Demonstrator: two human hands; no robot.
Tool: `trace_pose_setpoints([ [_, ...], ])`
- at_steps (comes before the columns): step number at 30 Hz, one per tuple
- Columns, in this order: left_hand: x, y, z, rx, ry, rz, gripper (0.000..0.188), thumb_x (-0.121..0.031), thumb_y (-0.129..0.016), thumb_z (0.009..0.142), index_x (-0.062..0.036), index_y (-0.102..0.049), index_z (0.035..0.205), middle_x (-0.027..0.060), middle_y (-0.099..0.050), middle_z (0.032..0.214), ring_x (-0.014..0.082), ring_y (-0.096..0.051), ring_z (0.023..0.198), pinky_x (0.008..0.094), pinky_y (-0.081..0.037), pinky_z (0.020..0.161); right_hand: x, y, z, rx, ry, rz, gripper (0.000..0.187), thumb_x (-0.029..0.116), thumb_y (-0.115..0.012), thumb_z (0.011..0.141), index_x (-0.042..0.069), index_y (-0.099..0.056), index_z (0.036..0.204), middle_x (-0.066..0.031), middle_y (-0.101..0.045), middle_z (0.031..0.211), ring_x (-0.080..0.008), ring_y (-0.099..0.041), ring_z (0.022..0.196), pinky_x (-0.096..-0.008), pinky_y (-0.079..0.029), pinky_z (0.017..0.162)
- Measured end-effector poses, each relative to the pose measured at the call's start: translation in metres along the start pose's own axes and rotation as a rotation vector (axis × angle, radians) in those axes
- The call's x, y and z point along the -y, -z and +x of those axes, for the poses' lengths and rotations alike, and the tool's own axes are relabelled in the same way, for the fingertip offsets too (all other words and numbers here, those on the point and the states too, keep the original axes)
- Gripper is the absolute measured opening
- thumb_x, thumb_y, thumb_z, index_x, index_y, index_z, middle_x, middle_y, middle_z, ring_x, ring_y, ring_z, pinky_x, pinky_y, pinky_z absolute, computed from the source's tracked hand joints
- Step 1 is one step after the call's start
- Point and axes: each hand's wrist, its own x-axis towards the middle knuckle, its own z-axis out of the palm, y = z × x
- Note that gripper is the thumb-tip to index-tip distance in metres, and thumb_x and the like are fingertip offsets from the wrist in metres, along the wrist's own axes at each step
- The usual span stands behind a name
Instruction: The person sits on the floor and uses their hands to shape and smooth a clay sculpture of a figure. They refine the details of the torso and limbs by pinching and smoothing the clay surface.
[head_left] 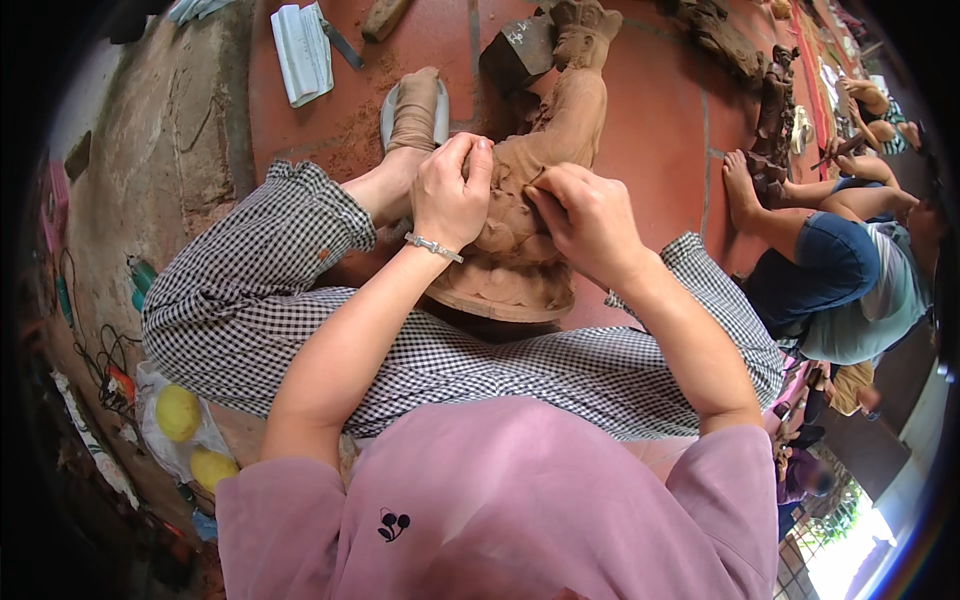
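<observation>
A carved brown wooden statue (575, 110) leans away from me between my legs, its crowned head at the far end and its round base (500, 295) close to my lap. Against its left side, my left hand (455, 190) is closed, with the thumb on top and the fingertips hidden behind the hand. My right hand (590, 215) pinches something thin and dark at the right of the figure's middle. Its fingers touch the carved surface, and I cannot make out what they hold.
A dark block (518, 55) stands beside the statue's head. My wrapped foot (415, 110) is left of it, near a folded paper (302, 55). Yellow fruits (178, 413) in a plastic bag and cables (100, 355) lie at left. Another person (840, 270) sits at right near dark carvings (775, 110).
</observation>
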Motion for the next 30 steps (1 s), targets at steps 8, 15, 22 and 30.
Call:
trace_pose_setpoints([
  [8, 0.001, 0.002, 0.000, 0.016, 0.020, -0.008, 0.032, -0.029, -0.052, 0.103, -0.0036, -0.071, 0.098, 0.0191, -0.072, 0.091, 0.0385, -0.070, 0.086, 0.0443, -0.053, 0.074, -0.002, 0.001, -0.002, 0.005, 0.013, 0.007, 0.011, 0.014, -0.068, 0.091, 0.005, -0.063, 0.088, -0.0110, -0.066, 0.083, -0.0347, -0.068, 0.074, -0.0440, -0.055, 0.062],
  [15, 0.000, 0.000, 0.001, 0.013, 0.014, -0.024, 0.033, -0.029, -0.051, 0.104, -0.0039, -0.071, 0.098, 0.0185, -0.072, 0.091, 0.0385, -0.070, 0.085, 0.0438, -0.053, 0.074, -0.011, -0.009, 0.010, -0.034, 0.091, 0.018, 0.010, 0.015, -0.071, 0.090, 0.006, -0.068, 0.092, -0.0104, -0.068, 0.086, -0.0331, -0.068, 0.076, -0.0421, -0.055, 0.065],
  [22, 0.000, 0.003, -0.001, 0.003, 0.012, 0.006, 0.034, -0.030, -0.051, 0.104, -0.0037, -0.071, 0.097, 0.0182, -0.073, 0.091, 0.0382, -0.070, 0.086, 0.0436, -0.053, 0.073, -0.019, 0.039, -0.007, 0.084, 0.056, 0.006, 0.009, 0.008, -0.074, 0.087, 0.006, -0.071, 0.096, -0.0087, -0.067, 0.086, -0.0287, -0.068, 0.076, -0.0389, -0.054, 0.064],
  [30, -0.001, 0.000, 0.001, 0.001, 0.009, -0.015, 0.031, -0.029, -0.053, 0.103, -0.0038, -0.071, 0.098, 0.0180, -0.073, 0.091, 0.0379, -0.070, 0.086, 0.0435, -0.053, 0.073, -0.019, -0.004, 0.002, -0.069, 0.084, 0.095, 0.015, 0.004, -0.075, 0.085, 0.004, -0.074, 0.100, -0.0088, -0.064, 0.087, -0.0277, -0.066, 0.079, -0.0370, -0.055, 0.068],
])
